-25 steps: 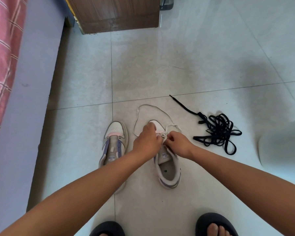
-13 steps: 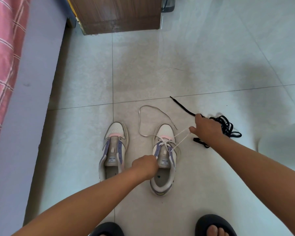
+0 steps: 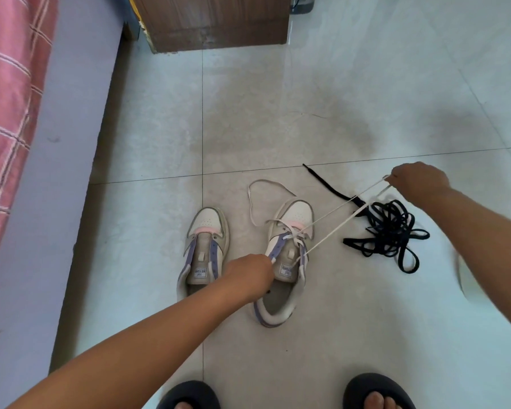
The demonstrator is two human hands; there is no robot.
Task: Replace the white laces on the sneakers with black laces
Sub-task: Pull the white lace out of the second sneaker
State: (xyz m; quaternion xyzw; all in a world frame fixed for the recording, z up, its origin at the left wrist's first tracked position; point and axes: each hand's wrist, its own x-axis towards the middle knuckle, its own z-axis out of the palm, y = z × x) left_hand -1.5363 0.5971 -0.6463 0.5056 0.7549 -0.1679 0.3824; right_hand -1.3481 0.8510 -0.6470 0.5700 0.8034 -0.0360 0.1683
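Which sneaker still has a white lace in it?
The right-hand sneaker, steadied by the left hand; its white lace remains threaded. The other sneaker shows bare eyelets.

tiled floor (image 3: 278, 113) | wooden cabinet (image 3: 216, 22) top | pink plaid bedding (image 3: 9, 84) left | 2 dark slippers (image 3: 189, 395) bottom

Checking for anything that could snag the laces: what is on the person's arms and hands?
Nothing shows. Both forearms are bare, with no sleeves in view. The left hand and right hand carry no gloves, and no watch, bracelet or ring is visible.
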